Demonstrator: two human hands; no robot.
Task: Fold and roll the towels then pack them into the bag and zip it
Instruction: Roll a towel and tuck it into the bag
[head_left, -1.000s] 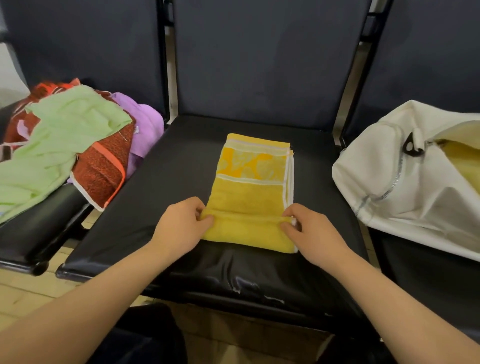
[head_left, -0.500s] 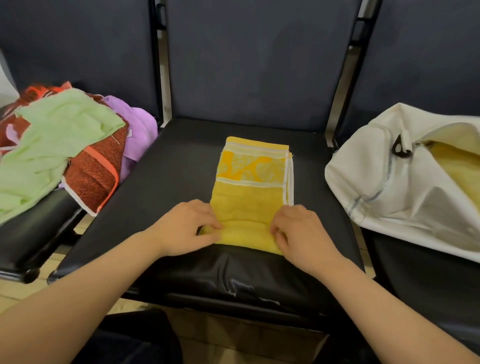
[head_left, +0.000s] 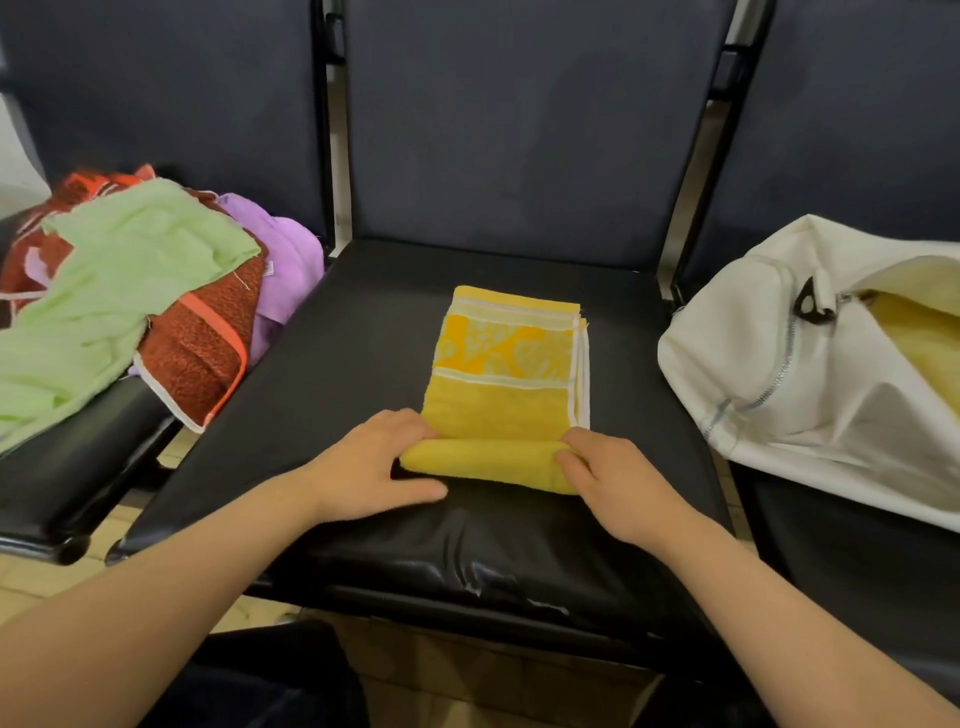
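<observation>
Black seat (head_left: 363, 332) ahead: your left hand (head_left: 374, 462) and right hand (head_left: 618, 478) each grip the towel's (head_left: 498, 405) rolled near end; bag (head_left: 737, 338) right of it.

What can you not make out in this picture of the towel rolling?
Head view: contents of the white bag, cropped by the right edge and covered by its fabric.
Head view: red towel and purple towel, partly under the green towel.
Head view: roll ends of the yellow towel, covered by the left hand and right hand.
</observation>
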